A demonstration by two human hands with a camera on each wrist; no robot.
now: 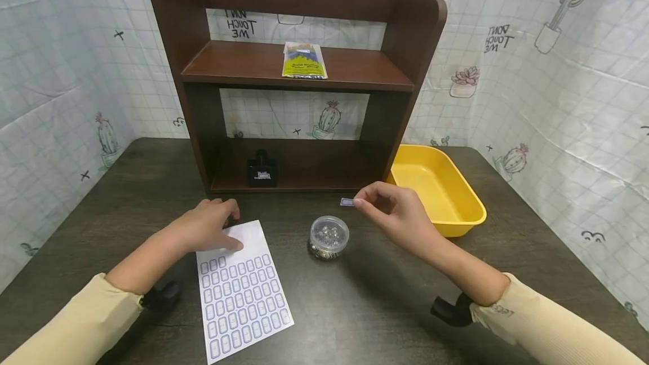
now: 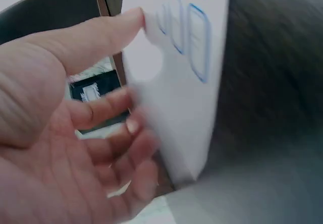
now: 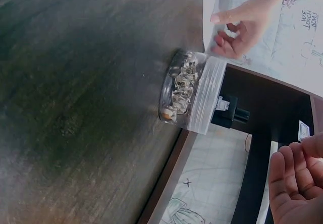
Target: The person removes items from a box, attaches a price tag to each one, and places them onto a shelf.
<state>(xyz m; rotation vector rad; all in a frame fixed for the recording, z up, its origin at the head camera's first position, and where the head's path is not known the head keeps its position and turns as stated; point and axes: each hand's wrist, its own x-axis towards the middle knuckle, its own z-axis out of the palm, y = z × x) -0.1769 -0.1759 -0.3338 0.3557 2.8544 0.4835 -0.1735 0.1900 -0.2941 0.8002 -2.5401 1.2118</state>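
In the head view my right hand pinches a small blue-bordered label sticker between thumb and fingertips, held above the table. My left hand is over the top part of a white sheet of label stickers; its thumb touches the sheet and its other fingers bend loosely beyond the edge. Between the hands stands a clear round jar with a lid, holding small shiny metallic pieces. The right wrist view shows this jar from the side, with the pinched sticker at the right.
A dark brown two-tier shelf stands at the back. Its upper level bears a yellow-and-blue packet, its lower level a black bottle with a label. A yellow tray sits beside the shelf at the right.
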